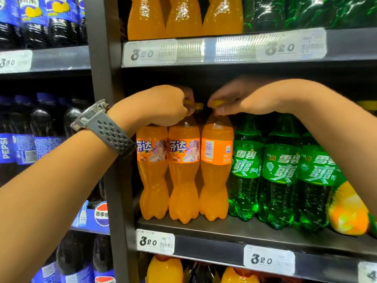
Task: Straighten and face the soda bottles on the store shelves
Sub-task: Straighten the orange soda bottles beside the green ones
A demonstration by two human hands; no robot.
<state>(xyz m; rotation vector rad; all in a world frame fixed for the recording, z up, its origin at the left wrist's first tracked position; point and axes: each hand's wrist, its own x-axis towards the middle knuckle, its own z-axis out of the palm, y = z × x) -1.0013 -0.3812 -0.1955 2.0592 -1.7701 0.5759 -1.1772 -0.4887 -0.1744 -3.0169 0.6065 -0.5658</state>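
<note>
Pinching yellow cap (217, 103) of third orange bottle (216, 180) with right hand (234, 101), grip narrow. Bottle directly under grip, upright on shelf (224, 228), barcode side out. Left hand (163, 105) grip curled over a bottle top just left of that, probably second orange bottle (183, 180); cap hidden. Full, so heavyish; stiff, slick walls. Best held at ribbed cap and spun in place, not lifted.

- Fanta bottles (183, 170): three in a row just right of the shelf post (98, 48), sitting on the middle shelf (204, 227)
- Sprite bottles (281, 180): further right of the post, snug against the Fantas
- Pepsi bottles (24, 139): left of the post
- left hand (163, 107) and right hand (234, 99): up on the Fanta caps
</note>
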